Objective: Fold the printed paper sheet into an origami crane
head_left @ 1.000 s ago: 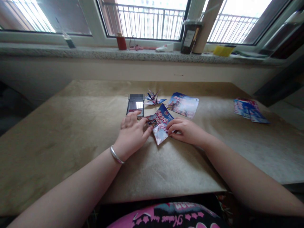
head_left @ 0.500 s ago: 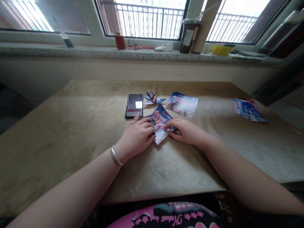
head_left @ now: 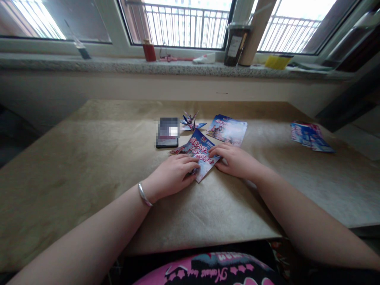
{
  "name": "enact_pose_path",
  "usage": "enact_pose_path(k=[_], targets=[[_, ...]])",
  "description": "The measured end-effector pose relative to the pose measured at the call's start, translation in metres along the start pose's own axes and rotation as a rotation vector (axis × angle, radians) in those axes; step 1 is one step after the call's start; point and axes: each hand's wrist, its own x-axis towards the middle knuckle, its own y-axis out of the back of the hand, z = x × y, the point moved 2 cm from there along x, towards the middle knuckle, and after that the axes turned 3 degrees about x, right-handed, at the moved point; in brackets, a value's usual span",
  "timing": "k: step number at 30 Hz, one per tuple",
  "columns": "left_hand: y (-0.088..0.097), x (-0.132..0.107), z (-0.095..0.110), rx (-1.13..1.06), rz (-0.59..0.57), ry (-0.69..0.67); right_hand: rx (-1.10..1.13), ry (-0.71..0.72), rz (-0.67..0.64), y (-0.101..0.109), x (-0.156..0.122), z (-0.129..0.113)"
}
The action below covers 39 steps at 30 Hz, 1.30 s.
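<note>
The table (head_left: 89, 170) carries a phone (head_left: 167, 138), origami (head_left: 192, 124), folded paper (head_left: 202, 147) and sheets (head_left: 231, 128).

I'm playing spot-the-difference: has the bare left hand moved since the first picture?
Yes. Against the black rectangular phone, the left hand moved down and right in view: it overlapped the phone's near edge; now it's clear.

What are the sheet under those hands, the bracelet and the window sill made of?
Sheet: printed paper, perhaps smooth-coated, going by its vivid print and crisp edges. Bracelet: likely polished metal, given its silvery shine; which metal, I can't tell. Window sill: probably stone such as granite, from the grey speckling, though a stone-look composite is possible.
</note>
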Motion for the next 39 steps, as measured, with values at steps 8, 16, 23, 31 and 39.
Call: enact_pose_path(k=[8, 16, 23, 31, 39], targets=[[0.001, -0.001, 0.0, 0.034, -0.017, 0.002, 0.047, -0.017, 0.103, -0.004, 0.002, 0.005], [0.003, 0.0, 0.001, 0.04, -0.015, -0.027, 0.14, -0.101, 0.217, -0.01, 0.004, 0.008], [0.004, 0.002, 0.002, -0.003, 0.02, -0.049, 0.17, -0.167, 0.252, -0.014, 0.006, 0.009], [0.003, 0.002, 0.002, -0.147, 0.002, -0.087, 0.192, -0.146, 0.264, -0.018, 0.009, 0.011], [0.001, 0.002, 0.001, -0.167, -0.028, -0.068, 0.168, -0.118, 0.237, -0.014, 0.006, 0.012]])
